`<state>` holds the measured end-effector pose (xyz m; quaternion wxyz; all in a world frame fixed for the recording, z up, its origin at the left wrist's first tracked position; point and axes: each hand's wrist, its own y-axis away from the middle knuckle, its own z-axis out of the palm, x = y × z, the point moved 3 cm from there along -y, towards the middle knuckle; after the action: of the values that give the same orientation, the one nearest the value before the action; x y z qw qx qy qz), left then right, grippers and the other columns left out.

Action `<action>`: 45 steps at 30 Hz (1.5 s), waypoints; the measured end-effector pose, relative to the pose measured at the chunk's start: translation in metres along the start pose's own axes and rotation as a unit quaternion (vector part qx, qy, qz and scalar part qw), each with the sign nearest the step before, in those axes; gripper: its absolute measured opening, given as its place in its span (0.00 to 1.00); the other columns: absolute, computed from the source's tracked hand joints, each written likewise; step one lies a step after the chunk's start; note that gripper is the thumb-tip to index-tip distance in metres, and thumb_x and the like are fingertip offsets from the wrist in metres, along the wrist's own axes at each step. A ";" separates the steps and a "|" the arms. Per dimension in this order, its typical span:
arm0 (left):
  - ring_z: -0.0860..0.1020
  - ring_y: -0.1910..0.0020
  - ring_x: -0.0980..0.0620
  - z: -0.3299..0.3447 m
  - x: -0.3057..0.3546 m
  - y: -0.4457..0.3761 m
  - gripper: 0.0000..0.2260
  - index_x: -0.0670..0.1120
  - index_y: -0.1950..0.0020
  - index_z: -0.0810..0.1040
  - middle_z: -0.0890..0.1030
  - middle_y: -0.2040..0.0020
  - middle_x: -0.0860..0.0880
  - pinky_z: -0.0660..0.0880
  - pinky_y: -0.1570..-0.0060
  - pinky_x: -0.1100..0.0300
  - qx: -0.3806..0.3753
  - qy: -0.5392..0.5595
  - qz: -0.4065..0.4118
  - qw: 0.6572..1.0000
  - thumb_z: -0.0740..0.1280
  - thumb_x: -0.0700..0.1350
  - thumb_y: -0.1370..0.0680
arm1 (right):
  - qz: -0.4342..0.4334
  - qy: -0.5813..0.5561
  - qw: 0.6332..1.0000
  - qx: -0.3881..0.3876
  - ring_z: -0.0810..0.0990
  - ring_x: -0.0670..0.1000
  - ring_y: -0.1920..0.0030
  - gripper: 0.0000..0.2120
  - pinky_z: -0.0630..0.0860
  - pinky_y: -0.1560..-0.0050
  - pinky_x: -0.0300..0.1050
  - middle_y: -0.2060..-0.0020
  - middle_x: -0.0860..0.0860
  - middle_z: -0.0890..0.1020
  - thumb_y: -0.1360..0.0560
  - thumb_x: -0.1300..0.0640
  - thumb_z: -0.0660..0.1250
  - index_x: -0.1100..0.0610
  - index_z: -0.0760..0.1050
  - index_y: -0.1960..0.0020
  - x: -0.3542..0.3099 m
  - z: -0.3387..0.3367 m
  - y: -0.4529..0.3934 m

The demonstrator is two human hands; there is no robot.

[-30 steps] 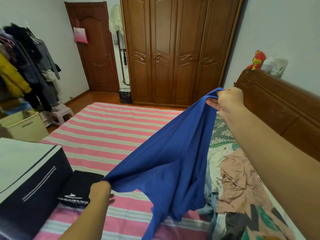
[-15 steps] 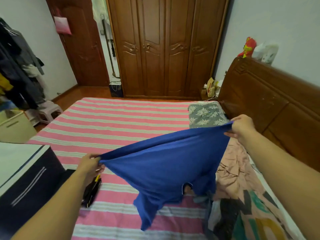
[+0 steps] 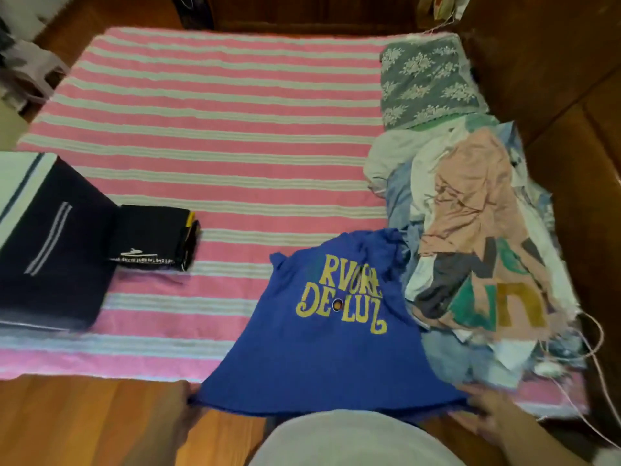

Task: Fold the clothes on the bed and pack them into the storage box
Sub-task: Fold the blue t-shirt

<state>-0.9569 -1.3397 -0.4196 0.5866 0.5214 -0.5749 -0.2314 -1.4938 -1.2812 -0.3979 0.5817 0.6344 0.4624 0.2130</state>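
You hold the blue T-shirt (image 3: 322, 334) by its near hem, one corner in each hand: your left hand (image 3: 181, 403) pinches the left corner, fingers curled on the cloth, and your right hand (image 3: 484, 413) grips the right corner the same way, though the frame is blurred there. The shirt lies spread on the bed (image 3: 208, 129) with its yellow lettering up, the hem hanging just past the near edge of the mattress and the neck end bunched farther in. Its right side touches the pile of unfolded clothes (image 3: 470, 230), which fills the right side of the bed up to the grey floral pillow (image 3: 426, 82) at the far right corner. To the shirt's left the pink and white striped cover runs open and flat across the middle of the bed to the far edge. The dark storage box (image 3: 53, 250) sits at the left edge of the bed, and a folded black garment (image 3: 151, 237) rests just beside it, touching its side, well apart from the blue shirt. A thin white cable (image 3: 591, 334) loops off the near right corner of the pile. Wooden floor (image 3: 84, 422) shows below the near bed edge, and dark wooden furniture stands along the far and right sides.
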 end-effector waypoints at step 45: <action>0.79 0.51 0.44 -0.017 0.028 -0.250 0.09 0.41 0.43 0.78 0.80 0.48 0.41 0.79 0.56 0.58 0.167 0.064 0.084 0.980 0.63 0.33 0.20 | -0.020 -0.041 0.998 0.044 0.82 0.50 0.57 0.07 0.81 0.69 0.42 0.61 0.51 0.85 0.18 0.65 0.61 0.57 0.74 0.52 0.007 0.200 -0.213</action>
<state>-0.8533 -1.4454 -0.6238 0.5438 0.5760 -0.6084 -0.0481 -1.4009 -1.4063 -0.6455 0.5761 0.6580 0.4596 0.1545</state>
